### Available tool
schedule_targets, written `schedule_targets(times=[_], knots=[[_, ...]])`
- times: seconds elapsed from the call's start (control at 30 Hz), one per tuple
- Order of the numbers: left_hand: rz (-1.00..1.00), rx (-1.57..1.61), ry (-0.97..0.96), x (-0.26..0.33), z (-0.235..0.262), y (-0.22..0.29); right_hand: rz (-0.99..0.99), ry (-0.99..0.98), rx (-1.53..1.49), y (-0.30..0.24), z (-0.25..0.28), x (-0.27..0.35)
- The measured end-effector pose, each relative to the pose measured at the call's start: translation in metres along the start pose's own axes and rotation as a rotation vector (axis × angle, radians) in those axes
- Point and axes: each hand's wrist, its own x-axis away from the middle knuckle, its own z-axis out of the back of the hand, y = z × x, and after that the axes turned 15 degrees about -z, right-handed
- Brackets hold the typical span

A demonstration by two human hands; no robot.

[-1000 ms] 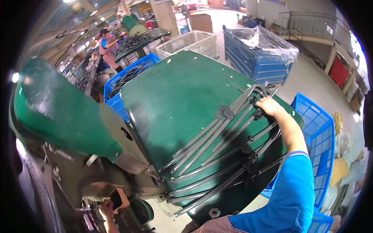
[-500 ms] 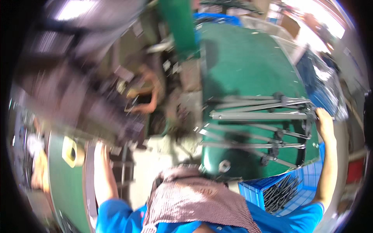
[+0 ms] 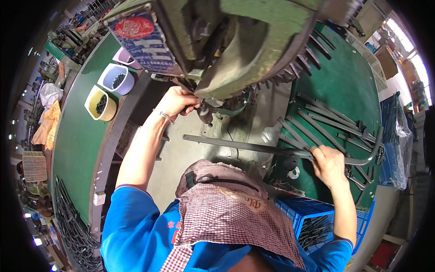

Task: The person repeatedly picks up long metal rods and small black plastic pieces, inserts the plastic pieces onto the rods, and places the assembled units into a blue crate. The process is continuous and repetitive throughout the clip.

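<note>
My right hand (image 3: 328, 165) is wrapped round a long grey metal tube (image 3: 235, 145). Its straight end reaches left across the gap below the machine, and its bent end curls up over the right table; a dark joint piece (image 3: 290, 162) sits on it beside my hand. My left hand (image 3: 176, 102) is up at the underside of a green floor-standing machine (image 3: 267, 50), fingers pinched together close to its dark lower tool (image 3: 205, 113). Whatever is between those fingers is too small or hidden to name. More grey tube frames (image 3: 326, 120) lie on the right table.
On the left green table (image 3: 81, 149) stand a yellow tub (image 3: 107, 110) and a lilac tub (image 3: 122, 86) with small dark parts. Black rods (image 3: 74, 222) are heaped at its near end. A blue crate (image 3: 290, 211) of dark parts sits below the right table (image 3: 358, 72).
My view has swung left to the machine. My right hand has drawn a tube frame leftward off the table; my left hand has risen from the left table's edge to the machine.
</note>
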Motion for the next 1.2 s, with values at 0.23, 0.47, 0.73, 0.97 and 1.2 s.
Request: schedule_targets(times=[0.23,0.47,0.73,0.97,1.2], knots=[[0.064,0.068,0.067,0.015,0.014,-0.002,0.041,-0.096,-0.249,-0.085,-0.044,-0.054],[-0.305,-1.113,-0.042,0.084,0.050,-0.005,-0.059,-0.010,-0.259,-0.181,-0.081,-0.117],[-0.438,-1.138,0.113,0.047,0.102,-0.002,-0.149,0.060,-0.290,-0.205,-0.077,-0.144],[-0.496,-1.139,0.044,0.017,0.124,0.000,-0.214,0.011,-0.334,-0.218,-0.086,-0.162],[-0.295,-1.065,-0.137,0.003,0.122,-0.001,-0.192,-0.001,-0.382,-0.207,-0.115,-0.167]])
